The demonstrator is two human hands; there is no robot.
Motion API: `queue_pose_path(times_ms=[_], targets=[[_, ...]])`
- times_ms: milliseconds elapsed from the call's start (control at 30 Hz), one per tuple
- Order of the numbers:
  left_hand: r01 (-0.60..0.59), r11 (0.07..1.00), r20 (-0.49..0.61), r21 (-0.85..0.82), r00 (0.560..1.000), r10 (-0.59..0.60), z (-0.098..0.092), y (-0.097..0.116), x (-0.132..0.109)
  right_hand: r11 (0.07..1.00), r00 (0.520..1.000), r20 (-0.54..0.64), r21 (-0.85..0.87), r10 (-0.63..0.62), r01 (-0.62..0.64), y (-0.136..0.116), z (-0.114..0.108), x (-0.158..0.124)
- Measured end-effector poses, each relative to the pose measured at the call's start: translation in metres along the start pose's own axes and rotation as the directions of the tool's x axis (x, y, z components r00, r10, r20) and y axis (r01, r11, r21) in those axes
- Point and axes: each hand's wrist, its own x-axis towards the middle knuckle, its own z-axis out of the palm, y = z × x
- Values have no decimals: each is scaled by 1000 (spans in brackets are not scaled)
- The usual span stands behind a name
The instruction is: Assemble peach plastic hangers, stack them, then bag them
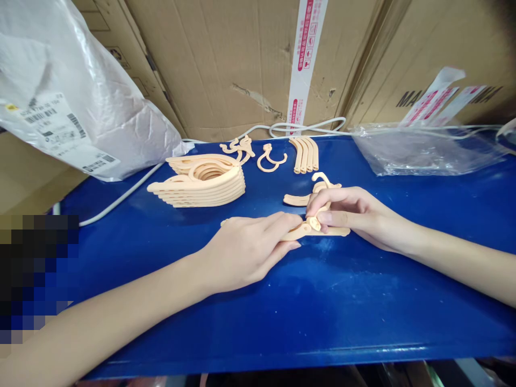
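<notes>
My left hand (250, 250) is closed around a cream plastic hanger piece (298, 233), holding it low over the blue table. Most of that piece lies under my fingers, and a flat end sticks out to the right. Against it, my right hand (346, 217) pinches a small cream plastic hanger part (314, 223) between thumb and fingers; its end faces me, and the rest is hidden. Just behind my right hand are a hanger hook (321, 177) and a curved hanger arm (296, 200), both cream.
A stack of cream hanger pieces (205, 185) stands at the left. Farther back are loose hooks (272, 158) and several curved arms (305, 156). A clear plastic bag (419, 150), white cable (121, 199), grey parcel (100, 102) and cardboard boxes (226, 54) border the blue table (322, 317).
</notes>
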Motion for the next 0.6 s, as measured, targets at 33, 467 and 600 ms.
queue_pose_path(times_ms=[33,467,600], targets=[[-5,1000,-2,7,1000,5,0,0,0,1000,1000,5,-2,-6,6,0,0,0],[18,999,-34,36,999,-17,5,-4,-2,999,999,-7,-20,32,-32,1,-2,0],[13,999,-40,42,999,-11,5,-3,-3,999,999,-16,6,50,-50,-1,-1,1]])
